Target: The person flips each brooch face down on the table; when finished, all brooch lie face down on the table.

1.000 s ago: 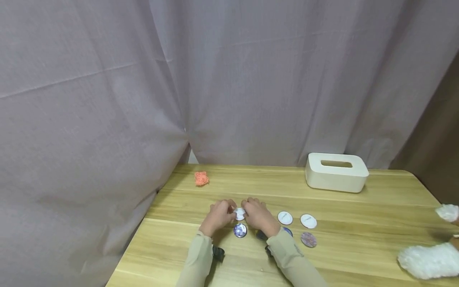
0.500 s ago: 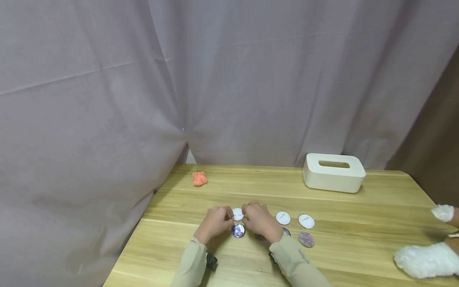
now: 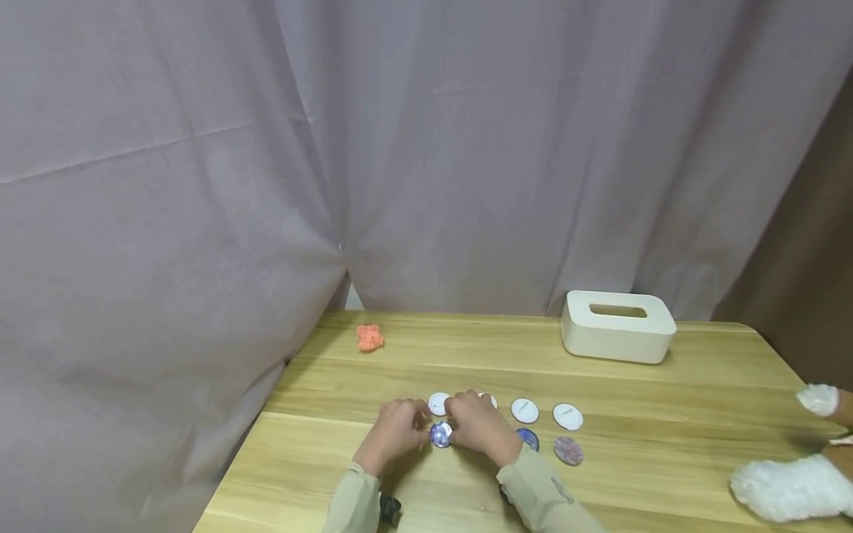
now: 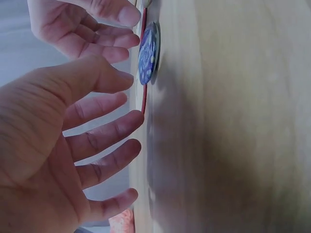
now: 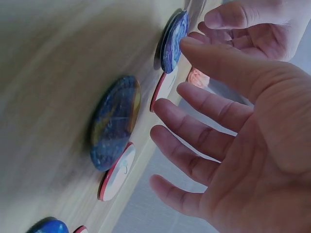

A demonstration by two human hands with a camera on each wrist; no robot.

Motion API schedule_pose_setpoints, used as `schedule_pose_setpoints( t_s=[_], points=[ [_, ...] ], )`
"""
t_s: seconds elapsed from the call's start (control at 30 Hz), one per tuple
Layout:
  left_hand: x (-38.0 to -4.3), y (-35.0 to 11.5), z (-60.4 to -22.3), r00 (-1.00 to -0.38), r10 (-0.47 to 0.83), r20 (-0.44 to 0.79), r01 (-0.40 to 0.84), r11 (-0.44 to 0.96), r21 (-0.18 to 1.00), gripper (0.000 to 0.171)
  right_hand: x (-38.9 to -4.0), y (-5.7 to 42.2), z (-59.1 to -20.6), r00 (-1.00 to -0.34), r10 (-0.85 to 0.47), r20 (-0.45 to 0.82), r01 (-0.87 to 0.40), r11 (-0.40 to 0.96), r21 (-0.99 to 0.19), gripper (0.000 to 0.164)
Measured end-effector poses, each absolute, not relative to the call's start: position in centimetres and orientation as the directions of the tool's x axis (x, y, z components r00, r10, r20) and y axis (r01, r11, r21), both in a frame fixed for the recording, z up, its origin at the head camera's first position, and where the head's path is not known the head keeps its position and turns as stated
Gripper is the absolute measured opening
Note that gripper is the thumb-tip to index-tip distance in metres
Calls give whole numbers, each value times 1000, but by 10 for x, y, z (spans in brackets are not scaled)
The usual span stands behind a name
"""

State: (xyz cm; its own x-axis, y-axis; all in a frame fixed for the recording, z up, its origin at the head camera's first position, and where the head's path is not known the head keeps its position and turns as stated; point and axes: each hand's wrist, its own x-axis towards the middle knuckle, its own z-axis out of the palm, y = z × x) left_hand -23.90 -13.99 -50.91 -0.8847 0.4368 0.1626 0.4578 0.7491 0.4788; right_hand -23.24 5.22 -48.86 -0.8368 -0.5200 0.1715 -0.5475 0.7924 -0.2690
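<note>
beside the purple badge [image 3: 440, 435], left hand [image 3: 395, 431] and right hand [image 3: 483, 425], fingers [image 4: 109, 133] apart, have left the white badge [image 3: 437, 403].

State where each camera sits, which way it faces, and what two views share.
Head: on the head, facing forward and down at the table; left hand, right hand and sleeves show.
Left wrist: on that wrist, facing across the table toward a blue-purple badge; left hand and part of the right show.
Right wrist: on that wrist, facing the same badge and a darker badge; right hand and part of the left show.
Shared: both wrist views catch the blue-purple badge.
</note>
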Motion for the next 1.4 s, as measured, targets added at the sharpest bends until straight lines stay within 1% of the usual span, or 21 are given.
schedule_pose_setpoints(
  t_s=[0.13, 0.27, 0.4, 0.57, 0.77, 0.9, 1.03, 1.17, 1.4],
  points=[
    [-238, -137, -512, -884, 440, 161, 459, 743, 487, 32, -231, 53, -492, -829, -517, 214, -558, 793, -246, 30],
    [-237, -134, -513, -882, 442, 164, 463, 747, 477, 33, -229, 50, -493, -827, -513, 229, -560, 786, -263, 29],
    [-236, -133, -514, -883, 434, 176, 463, 752, 469, 31, -224, 46, -496, -821, -513, 250, -566, 785, -250, 25],
    [-235, -133, -517, -878, 442, 185, 474, 740, 478, 27, -222, 43, -501, -801, -520, 298, -587, 781, -214, 25],
    [-233, -135, -520, -862, 471, 188, 502, 743, 442, 27, -220, 43, -502, -797, -530, 289, -593, 778, -208, 22],
    [-231, -136, -519, -856, 477, 202, 515, 743, 428, 27, -220, 43, -503, -783, -537, 314, -608, 767, -205, 21],
    [-230, -136, -515, -840, 491, 230, 541, 728, 421, 24, -220, 44, -503, -777, -539, 325, -615, 760, -210, 24],
    [-230, -139, -513, -827, 502, 254, 561, 706, 432, 20, -219, 46, -501, -786, -536, 309, -610, 754, -244, 26],
    [-229, -143, -515, -830, 477, 290, 557, 690, 462, 8, -219, 47, -498, -787, -545, 289, -615, 735, -286, 24]
  ],
)
